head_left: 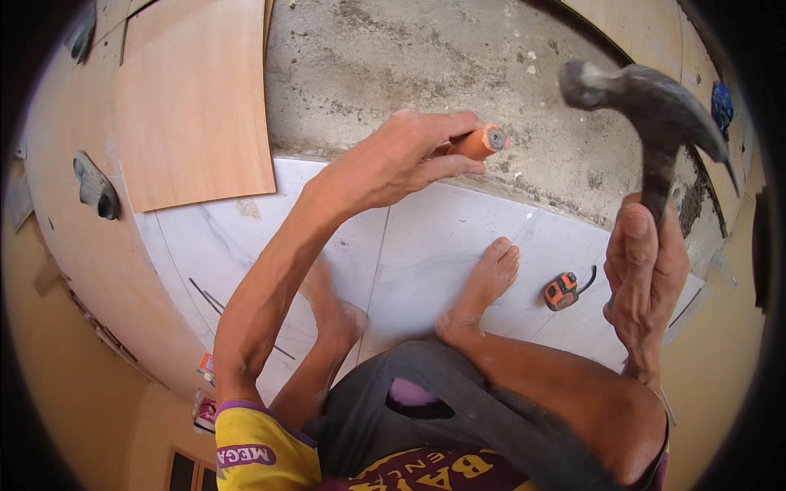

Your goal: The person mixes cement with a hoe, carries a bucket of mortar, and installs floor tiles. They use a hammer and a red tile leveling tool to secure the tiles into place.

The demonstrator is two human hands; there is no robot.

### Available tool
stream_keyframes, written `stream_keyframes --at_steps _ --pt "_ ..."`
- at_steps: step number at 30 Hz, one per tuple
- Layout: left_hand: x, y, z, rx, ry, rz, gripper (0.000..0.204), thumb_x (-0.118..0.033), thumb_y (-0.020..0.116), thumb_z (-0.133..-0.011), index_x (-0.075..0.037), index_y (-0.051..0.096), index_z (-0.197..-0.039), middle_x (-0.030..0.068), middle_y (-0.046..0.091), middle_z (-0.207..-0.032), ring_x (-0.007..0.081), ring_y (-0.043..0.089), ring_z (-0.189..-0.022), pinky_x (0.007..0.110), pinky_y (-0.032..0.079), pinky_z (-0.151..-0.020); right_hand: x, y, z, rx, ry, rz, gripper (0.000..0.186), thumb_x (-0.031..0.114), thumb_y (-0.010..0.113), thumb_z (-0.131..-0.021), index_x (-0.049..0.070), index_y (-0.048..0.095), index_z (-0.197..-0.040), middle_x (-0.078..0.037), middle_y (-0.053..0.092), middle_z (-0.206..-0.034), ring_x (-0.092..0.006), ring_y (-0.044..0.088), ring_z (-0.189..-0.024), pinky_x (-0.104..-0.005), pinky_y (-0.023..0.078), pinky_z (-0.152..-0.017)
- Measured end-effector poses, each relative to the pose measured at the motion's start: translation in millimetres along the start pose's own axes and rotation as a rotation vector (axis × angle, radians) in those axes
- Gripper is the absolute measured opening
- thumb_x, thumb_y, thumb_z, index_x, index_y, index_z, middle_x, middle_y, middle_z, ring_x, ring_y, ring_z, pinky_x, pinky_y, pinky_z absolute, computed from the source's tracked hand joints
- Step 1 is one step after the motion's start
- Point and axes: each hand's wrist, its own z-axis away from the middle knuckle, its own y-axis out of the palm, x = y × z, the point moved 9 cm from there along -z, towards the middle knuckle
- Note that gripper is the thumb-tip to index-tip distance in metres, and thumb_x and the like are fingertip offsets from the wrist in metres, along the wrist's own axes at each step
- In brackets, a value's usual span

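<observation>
Looked steeply down from the head, wide fisheye, close over the left hand [401, 159], right hand [645, 278] and bare feet on white floor tiles [426, 245]; edges bent toward the rim.

Orange chisel handle [481, 142], dark grey hammer [647, 102], white grey-veined tiles [434, 237], orange-black tape measure [562, 291].

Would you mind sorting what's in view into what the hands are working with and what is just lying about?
In use:
- claw hammer, raised in the right hand
- orange-handled chisel, gripped by the left hand
- rough mortar bed under the chisel

Lying about:
- orange tape measure on the white tiles
- loose beige tile
- sandal
</observation>
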Motion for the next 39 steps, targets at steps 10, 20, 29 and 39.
stream_keyframes --at_steps 10,20,29,39 --pt "6 4 4 -0.048 0.020 0.054 0.032 -0.019 0.075 -0.095 -0.005 0.067 -0.123 0.0111 0.072 -0.103 0.0237 0.071 -0.095 0.040 0.061 -0.096 -17 11 19 -0.002 -0.093 -0.178 0.036 0.031 0.061 -0.107 -0.003 0.055 -0.095 -0.007 0.050 -0.061 -0.0173 0.051 -0.050 -0.0352 0.036 -0.047" --pt "11 -22 -3 -0.333 0.059 -0.026 0.034 -0.016 0.075 -0.096 -0.003 0.064 -0.126 0.0079 0.071 -0.109 0.0197 0.070 -0.103 0.035 0.063 -0.087 -44 34 18 0.174 0.108 0.044 0.024 0.022 0.060 -0.108 0.001 0.051 -0.102 -0.018 0.051 -0.064 -0.0375 0.041 -0.054 -0.0381 0.041 -0.051" --pt "-1 -11 -5 -0.238 0.038 0.215 0.034 -0.008 0.075 -0.095 -0.004 0.064 -0.127 0.0063 0.069 -0.117 0.0172 0.068 -0.110 0.032 0.060 -0.092 -72 9 18 0.084 0.185 -0.006 0.034 0.032 0.058 -0.109 0.000 0.059 -0.097 -0.008 0.055 -0.066 -0.0144 0.046 -0.056 -0.0314 0.039 -0.053" --pt "3 6 -9 -0.171 0.045 0.169 0.032 -0.010 0.075 -0.095 -0.005 0.066 -0.126 0.0061 0.071 -0.113 0.0165 0.069 -0.110 0.034 0.062 -0.093 -33 -17 4 -0.004 0.077 0.080 0.040 0.038 0.057 -0.109 0.001 0.060 -0.097 -0.002 0.052 -0.067 -0.0080 0.045 -0.055 -0.0261 0.034 -0.051"
